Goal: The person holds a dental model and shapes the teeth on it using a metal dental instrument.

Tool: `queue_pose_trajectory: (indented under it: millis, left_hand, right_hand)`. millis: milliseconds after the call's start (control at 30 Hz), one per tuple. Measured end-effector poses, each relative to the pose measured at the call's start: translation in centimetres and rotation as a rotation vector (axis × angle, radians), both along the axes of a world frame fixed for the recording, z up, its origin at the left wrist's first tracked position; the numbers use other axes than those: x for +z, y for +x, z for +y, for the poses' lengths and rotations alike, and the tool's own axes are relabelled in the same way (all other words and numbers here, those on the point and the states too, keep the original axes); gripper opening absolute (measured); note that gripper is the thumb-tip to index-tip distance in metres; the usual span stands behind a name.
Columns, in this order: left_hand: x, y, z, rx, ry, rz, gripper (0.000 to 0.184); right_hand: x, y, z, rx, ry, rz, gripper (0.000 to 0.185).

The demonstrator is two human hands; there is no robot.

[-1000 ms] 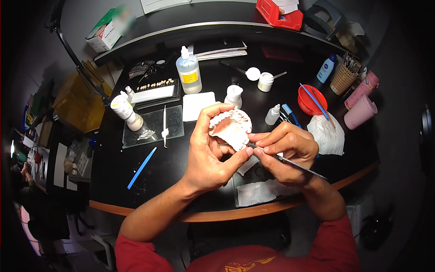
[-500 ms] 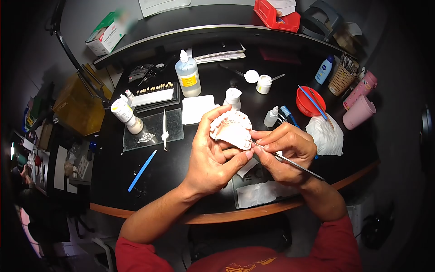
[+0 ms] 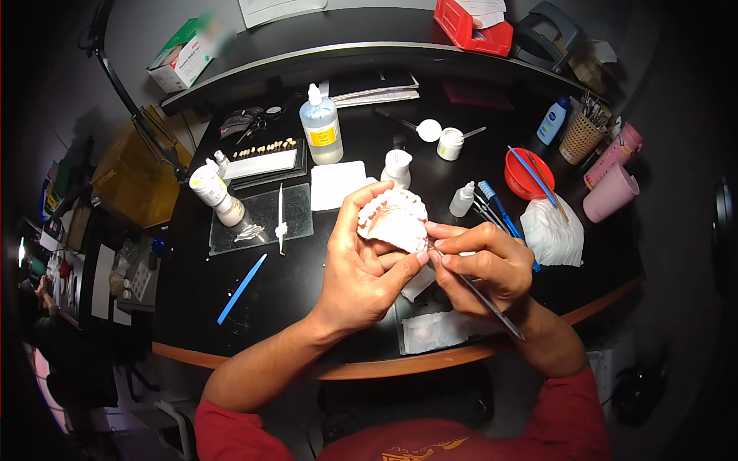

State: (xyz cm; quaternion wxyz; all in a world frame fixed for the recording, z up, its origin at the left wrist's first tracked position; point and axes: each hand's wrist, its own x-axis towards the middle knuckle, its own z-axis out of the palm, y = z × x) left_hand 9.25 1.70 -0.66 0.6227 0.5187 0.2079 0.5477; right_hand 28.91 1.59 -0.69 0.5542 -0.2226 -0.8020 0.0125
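Note:
A pale plaster dental model [image 3: 393, 223] with a horseshoe row of teeth is raised above the desk. My left hand [image 3: 361, 269] is closed around it, fingers behind and thumb at its lower right edge. My right hand [image 3: 484, 265] pinches a thin metal dental instrument [image 3: 492, 307], its shaft slanting down to the right. The working tip is at the model's lower right end, close to my left thumb; whether it touches cannot be made out. Beneath my hands lie a glass slab and a piece of white paper [image 3: 438, 329].
On the left, a glass slab [image 3: 300, 223] carries a white-handled tool and small bottles. A shade guide [image 3: 261, 163] and a large dropper bottle [image 3: 320, 127] stand behind. To the right are a red bowl [image 3: 523, 180], crumpled white tissue [image 3: 550, 234] and a pink cup [image 3: 610, 194].
The instrument's shaft has swung to a steeper slant, its back end lower and further left. My right hand has rotated slightly. The left hand and model stay almost in place.

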Motion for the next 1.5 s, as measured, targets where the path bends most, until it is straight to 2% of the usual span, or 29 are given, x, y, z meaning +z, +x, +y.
queue_pose_trajectory:
  millis: [233, 633, 1033, 1133, 1333, 1433, 1500]
  left_hand:
    - [0.1, -0.1, 0.0, -0.011, 0.014, -0.002, 0.075]
    - [0.1, -0.4, 0.4, -0.017, 0.041, 0.004, 0.069]
    - [-0.1, -0.4, 0.6, 0.000, 0.084, 0.001, 0.068]
    - [-0.1, -0.4, 0.6, 0.009, 0.089, 0.008, 0.068]
    - [0.0, -0.4, 0.4, 0.038, 0.102, 0.056, 0.070]
    - [0.2, -0.5, 0.3, 0.042, 0.085, 0.082, 0.071]
    - [0.2, -0.5, 0.3, 0.041, 0.068, 0.086, 0.070]
  right_hand:
    - [0.1, 0.0, -0.1, 0.015, 0.016, 0.005, 0.022]
    - [1.0, 0.1, -0.4, 0.126, -0.132, 0.010, 0.025]
    - [0.6, 0.4, 0.1, 0.148, -0.084, 0.012, 0.023]
    - [1.0, 0.6, -0.1, 0.130, -0.062, -0.063, 0.024]
    - [1.1, 1.0, 0.1, 0.129, -0.031, -0.126, 0.022]
    - [1.3, 0.6, 0.1, 0.110, 0.002, -0.105, 0.012]
    - [1.2, 0.6, 0.2, 0.110, 0.006, -0.111, 0.012]
